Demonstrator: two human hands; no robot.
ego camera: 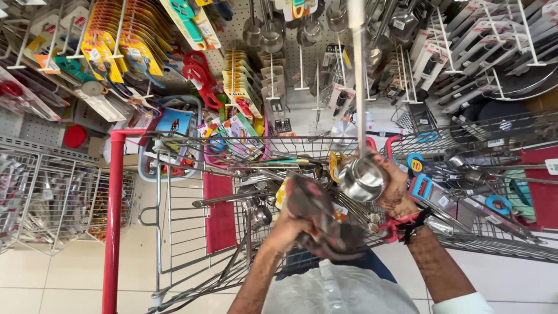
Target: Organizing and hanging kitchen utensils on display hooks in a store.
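Steel ladle in right hand, left hand gripping cloth, probably touching.

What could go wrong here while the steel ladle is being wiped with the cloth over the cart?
The long-handled steel ladle reaches up among hanging utensils and may knock some loose. The right hand grips only near the bowl, so it could slip into the cart. The left hand's cloth might snag the wire.

Your right hand holds the ladle at center; your left hand with the cloth sits at its seven o'clock, both over the cart. Pegboard lies at twelve o'clock.
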